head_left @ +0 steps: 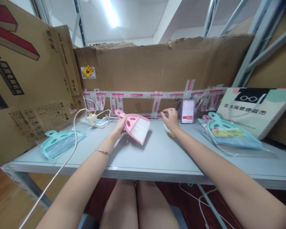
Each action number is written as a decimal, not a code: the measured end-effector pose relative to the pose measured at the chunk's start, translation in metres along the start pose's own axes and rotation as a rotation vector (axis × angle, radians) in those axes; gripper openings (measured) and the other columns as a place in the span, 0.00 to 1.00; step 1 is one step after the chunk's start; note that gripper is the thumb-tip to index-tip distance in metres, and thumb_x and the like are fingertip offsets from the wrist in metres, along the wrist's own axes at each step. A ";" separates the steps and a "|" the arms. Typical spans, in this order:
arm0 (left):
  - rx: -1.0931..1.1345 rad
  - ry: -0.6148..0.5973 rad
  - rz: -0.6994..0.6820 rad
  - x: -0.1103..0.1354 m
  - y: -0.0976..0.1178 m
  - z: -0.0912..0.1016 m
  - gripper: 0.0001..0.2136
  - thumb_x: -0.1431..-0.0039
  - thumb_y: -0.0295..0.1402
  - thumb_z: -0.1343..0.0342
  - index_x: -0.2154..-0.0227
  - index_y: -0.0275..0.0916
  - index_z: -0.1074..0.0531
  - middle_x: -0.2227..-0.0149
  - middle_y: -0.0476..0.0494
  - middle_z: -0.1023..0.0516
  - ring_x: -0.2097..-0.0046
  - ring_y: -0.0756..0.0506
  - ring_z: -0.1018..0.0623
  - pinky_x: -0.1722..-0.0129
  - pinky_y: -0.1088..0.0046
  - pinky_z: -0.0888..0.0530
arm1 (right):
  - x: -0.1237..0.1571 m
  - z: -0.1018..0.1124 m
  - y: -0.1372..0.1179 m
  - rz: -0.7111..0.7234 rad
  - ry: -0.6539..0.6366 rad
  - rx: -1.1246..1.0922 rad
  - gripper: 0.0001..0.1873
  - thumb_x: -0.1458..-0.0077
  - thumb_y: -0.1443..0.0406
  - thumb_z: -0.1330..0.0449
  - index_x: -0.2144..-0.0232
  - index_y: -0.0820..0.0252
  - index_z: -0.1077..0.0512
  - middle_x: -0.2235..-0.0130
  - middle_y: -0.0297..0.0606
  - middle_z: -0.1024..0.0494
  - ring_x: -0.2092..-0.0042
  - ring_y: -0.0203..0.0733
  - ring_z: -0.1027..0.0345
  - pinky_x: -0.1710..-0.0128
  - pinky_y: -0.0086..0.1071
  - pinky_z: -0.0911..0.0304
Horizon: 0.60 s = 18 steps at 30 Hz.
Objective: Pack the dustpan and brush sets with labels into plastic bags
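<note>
My left hand (118, 128) grips a pink dustpan (143, 140) by its side, close to the looped handle, and tilts it above the table. A small pink brush (138, 128) with white bristles lies nested in the pan. To the right, my right hand (171, 118) is raised with its fingers bent and apart, and nothing shows in it. Below that hand, a small yellow-and-white card (169, 132) rests on the table, partly covered by the wrist. A phone (188, 111) with a lit screen stands upright just right of the hand.
Bagged teal dustpan-and-brush sets lie at the left (62, 141) and right (235, 133). A power strip (101, 123) with white cables sits at the back left. Cardboard (145, 70) walls the back of the table (152, 162). A printed box (248, 109) leans at right.
</note>
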<state>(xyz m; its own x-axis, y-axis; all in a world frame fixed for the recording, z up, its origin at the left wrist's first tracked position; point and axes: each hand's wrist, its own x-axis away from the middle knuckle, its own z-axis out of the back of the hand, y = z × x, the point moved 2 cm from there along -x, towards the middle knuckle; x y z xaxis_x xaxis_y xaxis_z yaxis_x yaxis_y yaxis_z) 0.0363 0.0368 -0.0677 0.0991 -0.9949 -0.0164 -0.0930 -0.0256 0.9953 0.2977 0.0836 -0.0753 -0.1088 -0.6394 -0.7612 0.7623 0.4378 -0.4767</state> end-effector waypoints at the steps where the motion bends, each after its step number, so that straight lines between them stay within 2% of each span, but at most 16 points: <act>1: 0.001 -0.015 -0.017 0.001 -0.001 -0.003 0.14 0.47 0.43 0.46 0.59 0.42 0.32 0.64 0.47 0.23 0.71 0.50 0.26 0.77 0.78 0.31 | 0.001 -0.005 -0.020 0.106 -0.079 -0.077 0.09 0.44 0.63 0.47 0.66 0.61 0.29 0.61 0.46 0.30 0.54 0.46 0.38 0.51 0.40 0.46; 3: 0.015 -0.069 -0.056 0.005 -0.002 -0.009 0.16 0.46 0.43 0.46 0.56 0.43 0.32 0.59 0.46 0.24 0.68 0.49 0.24 0.75 0.78 0.30 | 0.007 -0.016 -0.060 0.298 -0.295 -0.184 0.08 0.47 0.60 0.43 0.68 0.58 0.28 0.64 0.41 0.30 0.58 0.44 0.37 0.53 0.39 0.44; 5: 0.059 -0.151 -0.106 0.011 -0.001 -0.015 0.17 0.45 0.42 0.46 0.53 0.44 0.33 0.56 0.46 0.24 0.64 0.48 0.23 0.72 0.77 0.28 | 0.014 -0.024 -0.092 0.322 -0.382 -0.205 0.10 0.51 0.58 0.40 0.67 0.57 0.27 0.63 0.40 0.31 0.59 0.44 0.38 0.55 0.39 0.43; 7: 0.103 -0.231 -0.143 0.018 0.002 -0.018 0.19 0.45 0.43 0.46 0.52 0.45 0.34 0.56 0.46 0.24 0.63 0.48 0.23 0.70 0.77 0.28 | 0.018 -0.026 -0.112 0.294 -0.390 -0.205 0.10 0.52 0.58 0.39 0.69 0.58 0.27 0.64 0.39 0.32 0.60 0.43 0.39 0.56 0.39 0.43; 10: 0.153 -0.334 -0.211 0.027 0.012 -0.017 0.22 0.44 0.48 0.49 0.48 0.48 0.35 0.55 0.47 0.24 0.61 0.47 0.23 0.70 0.76 0.27 | 0.019 -0.018 -0.127 0.285 -0.398 -0.258 0.07 0.53 0.61 0.40 0.74 0.59 0.30 0.65 0.38 0.31 0.61 0.41 0.39 0.58 0.38 0.42; 12: 0.178 -0.385 -0.333 0.031 0.021 -0.013 0.24 0.47 0.50 0.48 0.49 0.47 0.34 0.51 0.45 0.26 0.57 0.45 0.24 0.65 0.74 0.26 | 0.017 -0.009 -0.132 0.304 -0.458 -0.343 0.06 0.53 0.62 0.40 0.74 0.59 0.32 0.65 0.37 0.30 0.62 0.40 0.38 0.59 0.36 0.42; 15: 0.139 -0.409 -0.558 0.035 0.033 -0.006 0.23 0.55 0.50 0.40 0.59 0.40 0.27 0.48 0.40 0.28 0.51 0.42 0.26 0.58 0.72 0.28 | 0.015 0.004 -0.137 0.354 -0.528 -0.452 0.06 0.52 0.62 0.41 0.73 0.59 0.33 0.64 0.37 0.30 0.62 0.39 0.37 0.61 0.35 0.41; 18: 0.085 -0.358 -0.703 0.036 0.038 -0.002 0.19 0.58 0.47 0.36 0.67 0.38 0.25 0.53 0.38 0.25 0.51 0.40 0.26 0.56 0.70 0.29 | 0.016 0.010 -0.140 0.375 -0.501 -0.455 0.07 0.52 0.62 0.41 0.72 0.59 0.33 0.67 0.36 0.31 0.63 0.38 0.38 0.62 0.34 0.41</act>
<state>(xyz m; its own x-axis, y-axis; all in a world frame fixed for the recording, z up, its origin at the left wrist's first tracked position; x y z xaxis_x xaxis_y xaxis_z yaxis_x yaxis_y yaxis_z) 0.0387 0.0006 -0.0305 -0.1603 -0.7131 -0.6825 -0.2034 -0.6527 0.7298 0.1957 0.0058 -0.0166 0.4888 -0.5596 -0.6693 0.3425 0.8287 -0.4428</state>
